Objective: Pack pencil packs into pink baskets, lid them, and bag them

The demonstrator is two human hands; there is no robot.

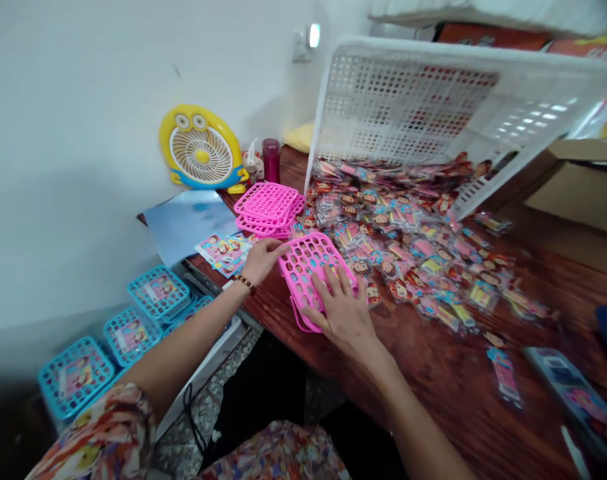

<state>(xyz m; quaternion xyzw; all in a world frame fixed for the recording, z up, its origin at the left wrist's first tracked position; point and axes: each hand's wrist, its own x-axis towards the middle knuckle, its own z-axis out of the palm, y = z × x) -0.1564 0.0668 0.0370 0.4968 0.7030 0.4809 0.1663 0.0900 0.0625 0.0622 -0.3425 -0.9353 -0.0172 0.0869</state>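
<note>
At frame centre, the left hand [260, 262], half-curled, is gripping the pink basket [304, 268], the right hand [346, 315] spreading open atop; uneven pressing could be tipping it.

"Where are the hands?"
"The left hand [264, 260] and right hand [344, 310] touch a basket [304, 265] on the table [408, 357]."
"Right of that grip?"
"Packets [403, 247], inside a tipped crate [383, 93] and spread before it."
"Left?"
"Cards [226, 250] near; more baskets [159, 291] beyond the table's edge."
"Behind?"
"Stacked lids [268, 201], then a bottle [272, 161] and fan [202, 153] farther back."
</note>
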